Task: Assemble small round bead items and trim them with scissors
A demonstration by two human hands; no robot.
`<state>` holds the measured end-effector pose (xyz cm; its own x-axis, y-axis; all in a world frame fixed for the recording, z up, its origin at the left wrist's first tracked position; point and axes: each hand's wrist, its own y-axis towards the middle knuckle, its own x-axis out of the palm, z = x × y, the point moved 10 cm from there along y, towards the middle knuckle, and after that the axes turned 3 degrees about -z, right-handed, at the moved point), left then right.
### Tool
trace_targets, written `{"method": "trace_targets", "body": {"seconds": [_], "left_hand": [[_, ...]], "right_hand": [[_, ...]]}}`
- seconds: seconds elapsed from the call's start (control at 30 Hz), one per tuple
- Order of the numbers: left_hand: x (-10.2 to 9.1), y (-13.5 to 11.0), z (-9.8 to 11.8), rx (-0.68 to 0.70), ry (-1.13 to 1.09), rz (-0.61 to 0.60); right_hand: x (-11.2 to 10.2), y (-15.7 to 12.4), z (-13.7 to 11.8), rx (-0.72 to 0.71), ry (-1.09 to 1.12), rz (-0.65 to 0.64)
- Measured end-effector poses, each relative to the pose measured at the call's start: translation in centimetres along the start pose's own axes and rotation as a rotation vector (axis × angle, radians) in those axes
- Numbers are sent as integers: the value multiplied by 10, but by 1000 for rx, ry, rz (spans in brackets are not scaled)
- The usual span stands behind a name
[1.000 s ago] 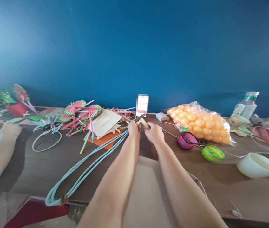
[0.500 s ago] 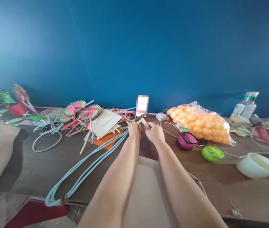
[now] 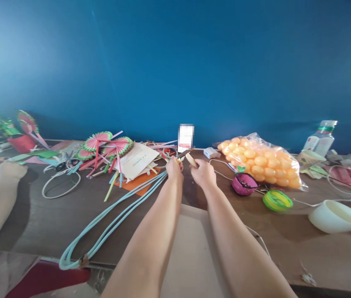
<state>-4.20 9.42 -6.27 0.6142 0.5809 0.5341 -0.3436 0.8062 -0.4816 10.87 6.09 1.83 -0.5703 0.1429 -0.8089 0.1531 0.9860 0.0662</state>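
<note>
My left hand [image 3: 174, 169] is closed at the end of a bundle of light-blue cables [image 3: 122, 203], which loops left and down to the table's front edge. A small yellowish and dark tip shows at its fingers. My right hand [image 3: 204, 174] is wrapped round a pale wooden handle [image 3: 191, 160], angled up and left. A thin dark strip lies between the two hands; whether it belongs to the handle I cannot tell. Both hands are close together, a small gap apart. Behind them stands a white, blurred-out rectangle [image 3: 186, 138].
Left of the cables lie watermelon-patterned paper fans [image 3: 116, 147], a paper sheet [image 3: 138, 159] and scissors [image 3: 62, 165]. A co-worker's arm [image 3: 0, 198] rests at far left. On the right are a bag of orange balls [image 3: 262, 161], a purple basket [image 3: 244, 183] and a white cup [image 3: 338, 217].
My right hand and the wooden handle have shifted slightly to the right, and the handle is tilted a little more upright. My left hand has barely moved.
</note>
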Motion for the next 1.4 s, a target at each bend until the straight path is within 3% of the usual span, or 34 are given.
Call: {"method": "trace_targets", "body": {"seconds": [0.33,0.8,1.1,1.4], "left_hand": [[-2,-8,2,-2,2,33],[-6,2,5,73,16,52],[-1,-1,5,76,43,2],[15,-8,-8,-22,74,-123]], "right_hand": [[5,3,2,-3,-28,-33],[12,6,13,65,-48,-105],[27,6,16,73,-177,-210],[30,5,18,85,-217,-237]]}}
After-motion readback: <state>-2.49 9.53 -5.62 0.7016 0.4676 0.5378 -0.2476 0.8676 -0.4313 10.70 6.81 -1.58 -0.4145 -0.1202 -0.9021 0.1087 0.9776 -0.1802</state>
